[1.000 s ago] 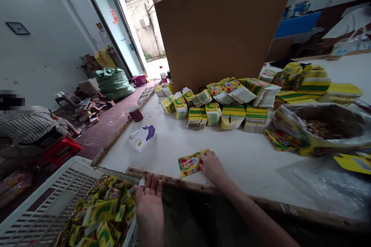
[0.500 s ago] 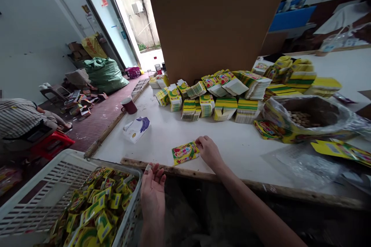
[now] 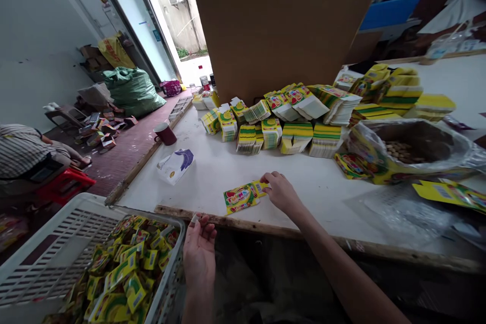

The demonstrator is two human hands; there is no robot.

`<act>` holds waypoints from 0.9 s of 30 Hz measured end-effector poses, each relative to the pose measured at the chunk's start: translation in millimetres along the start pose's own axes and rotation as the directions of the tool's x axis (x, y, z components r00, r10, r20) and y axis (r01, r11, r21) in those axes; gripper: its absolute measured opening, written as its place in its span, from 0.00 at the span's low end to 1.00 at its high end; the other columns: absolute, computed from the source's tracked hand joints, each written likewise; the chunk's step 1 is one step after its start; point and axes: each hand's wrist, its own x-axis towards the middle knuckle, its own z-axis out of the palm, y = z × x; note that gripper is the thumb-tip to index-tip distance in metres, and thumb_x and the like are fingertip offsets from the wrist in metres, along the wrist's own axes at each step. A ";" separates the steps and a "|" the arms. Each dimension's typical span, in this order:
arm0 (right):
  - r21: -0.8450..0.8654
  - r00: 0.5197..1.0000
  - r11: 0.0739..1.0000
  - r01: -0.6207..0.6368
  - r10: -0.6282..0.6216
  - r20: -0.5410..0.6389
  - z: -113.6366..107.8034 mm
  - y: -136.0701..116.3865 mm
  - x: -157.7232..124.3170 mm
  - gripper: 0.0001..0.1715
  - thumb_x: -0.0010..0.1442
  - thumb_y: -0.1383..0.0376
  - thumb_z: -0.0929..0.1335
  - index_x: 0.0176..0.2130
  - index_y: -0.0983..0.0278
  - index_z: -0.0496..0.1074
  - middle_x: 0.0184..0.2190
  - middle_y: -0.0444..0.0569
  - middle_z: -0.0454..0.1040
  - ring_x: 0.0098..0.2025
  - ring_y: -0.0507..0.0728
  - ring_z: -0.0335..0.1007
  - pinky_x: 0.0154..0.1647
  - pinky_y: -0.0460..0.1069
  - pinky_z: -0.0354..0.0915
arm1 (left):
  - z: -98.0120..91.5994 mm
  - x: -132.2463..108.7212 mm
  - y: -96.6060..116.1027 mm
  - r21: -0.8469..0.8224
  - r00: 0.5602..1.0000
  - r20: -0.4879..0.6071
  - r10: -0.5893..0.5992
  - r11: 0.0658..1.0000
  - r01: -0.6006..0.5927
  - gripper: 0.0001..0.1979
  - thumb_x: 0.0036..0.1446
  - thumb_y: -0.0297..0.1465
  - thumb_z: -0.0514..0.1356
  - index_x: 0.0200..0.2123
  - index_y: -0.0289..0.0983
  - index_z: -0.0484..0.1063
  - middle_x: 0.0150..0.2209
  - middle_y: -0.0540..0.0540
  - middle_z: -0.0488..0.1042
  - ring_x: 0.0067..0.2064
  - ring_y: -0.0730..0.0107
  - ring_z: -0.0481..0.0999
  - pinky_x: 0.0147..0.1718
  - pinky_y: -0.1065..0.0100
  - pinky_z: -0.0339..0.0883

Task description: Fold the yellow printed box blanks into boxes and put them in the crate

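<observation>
A flat printed carton (image 3: 242,197), yellow and green with red pictures, lies on the white table. My right hand (image 3: 281,192) is at the carton's right end, fingertips closed on its yellow end flap. Palm up at the table's front edge, my left hand (image 3: 200,245) has its fingers loosely curled and apart. A small whitish bit (image 3: 195,218) shows at its thumb tip; I cannot tell whether it is tape. Left of this hand, a white plastic basket (image 3: 81,207) contains many small yellow packs (image 3: 131,263).
Stacks of flat cartons (image 3: 296,136) line the back before a big cardboard sheet (image 3: 284,25). An open bag (image 3: 383,167) of small pale pieces stands at right. A tissue box (image 3: 175,166) and a mug (image 3: 166,134) are at left. A person (image 3: 23,149) sits beyond the basket.
My right hand has shifted slightly right and up along the carton, and more of the yellow end flap now shows. The left hand has hardly moved. The view has shifted a little.
</observation>
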 end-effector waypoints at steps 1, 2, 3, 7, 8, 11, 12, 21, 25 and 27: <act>-0.010 1.000 1.000 0.000 0.000 0.011 -1.9 1.2 1.9 0.12 0.57 0.72 0.69 0.44 0.65 0.73 0.43 0.56 0.73 0.47 0.62 0.68 0.47 0.51 0.61 | -0.3 0.2 -1.1 0.003 1.000 0.001 -0.002 1.000 0.002 0.08 0.57 0.25 0.58 0.39 0.35 0.75 0.33 0.48 0.77 0.27 0.77 0.75 0.26 0.75 0.70; -0.019 1.000 1.000 0.003 -0.003 0.022 -2.8 1.7 3.9 0.13 0.57 0.72 0.70 0.44 0.65 0.73 0.44 0.56 0.73 0.47 0.62 0.68 0.48 0.51 0.61 | -0.7 0.3 -2.1 0.006 1.000 0.002 -0.004 1.000 0.004 0.08 0.57 0.25 0.59 0.39 0.35 0.75 0.32 0.48 0.77 0.27 0.77 0.75 0.26 0.75 0.70; -0.027 0.999 1.000 0.008 -0.008 0.032 -2.8 1.5 5.8 0.14 0.57 0.72 0.70 0.45 0.66 0.73 0.45 0.57 0.73 0.48 0.63 0.68 0.48 0.52 0.61 | -1.1 0.4 -2.9 0.009 1.000 0.004 -0.007 1.000 0.007 0.07 0.56 0.25 0.59 0.39 0.35 0.75 0.32 0.48 0.77 0.27 0.77 0.75 0.26 0.75 0.70; -0.052 0.998 0.998 0.019 -0.016 0.060 4.9 -2.7 13.3 0.23 0.51 0.70 0.75 0.47 0.67 0.72 0.49 0.61 0.70 0.51 0.67 0.65 0.49 0.54 0.61 | -2.2 0.3 -3.7 0.018 1.000 0.012 -0.009 1.000 0.009 0.07 0.56 0.26 0.59 0.38 0.35 0.75 0.31 0.49 0.77 0.28 0.77 0.76 0.27 0.75 0.71; -0.055 0.998 0.998 0.014 -0.011 0.063 7.4 -3.4 15.2 0.24 0.49 0.70 0.76 0.46 0.67 0.72 0.49 0.62 0.70 0.51 0.67 0.65 0.49 0.54 0.61 | -2.1 0.2 -3.5 0.019 1.000 0.015 -0.008 1.000 0.008 0.07 0.56 0.26 0.59 0.38 0.35 0.75 0.31 0.49 0.77 0.28 0.77 0.76 0.28 0.75 0.71; -0.049 0.999 0.999 -0.011 0.013 0.049 11.3 -2.8 20.2 0.26 0.43 0.71 0.78 0.42 0.69 0.71 0.46 0.63 0.71 0.49 0.68 0.66 0.46 0.54 0.61 | -1.1 -0.9 -3.4 0.025 1.000 0.027 -0.011 1.000 0.010 0.06 0.55 0.26 0.61 0.37 0.35 0.75 0.30 0.49 0.77 0.28 0.77 0.76 0.27 0.76 0.71; -0.038 0.999 0.999 -0.016 0.018 0.037 10.6 -2.1 21.1 0.26 0.42 0.71 0.79 0.41 0.68 0.70 0.44 0.62 0.72 0.48 0.67 0.67 0.45 0.54 0.62 | -0.8 -1.7 -3.9 0.029 0.999 0.034 -0.015 0.999 0.014 0.06 0.54 0.26 0.61 0.37 0.35 0.75 0.30 0.48 0.77 0.27 0.76 0.76 0.27 0.75 0.71; 0.185 0.955 0.942 0.281 -0.254 -0.153 -4.0 -31.2 -37.1 0.07 0.63 0.72 0.62 0.35 0.62 0.68 0.36 0.50 0.70 0.40 0.55 0.67 0.41 0.47 0.62 | 14.2 -20.4 -21.5 0.068 0.937 0.321 -0.139 0.990 0.124 0.26 0.47 0.45 0.68 0.46 0.36 0.74 0.50 0.37 0.76 0.49 0.57 0.77 0.45 0.61 0.73; 0.274 0.829 0.785 0.555 -0.550 -0.104 8.3 -45.8 -70.9 0.12 0.62 0.74 0.61 0.34 0.61 0.71 0.34 0.48 0.70 0.38 0.55 0.65 0.39 0.48 0.63 | 33.3 -24.8 -18.4 -0.088 0.928 0.372 0.024 0.996 0.009 0.27 0.52 0.48 0.63 0.50 0.40 0.72 0.52 0.39 0.74 0.55 0.54 0.73 0.52 0.57 0.68; 0.335 0.806 0.747 0.575 -0.588 -0.072 11.3 -49.3 -78.1 0.10 0.61 0.72 0.66 0.41 0.61 0.72 0.39 0.50 0.71 0.42 0.57 0.65 0.43 0.51 0.64 | 39.2 -25.6 -15.3 -0.121 0.928 0.363 0.089 0.991 -0.048 0.24 0.57 0.48 0.58 0.50 0.38 0.72 0.47 0.39 0.77 0.51 0.55 0.75 0.53 0.54 0.66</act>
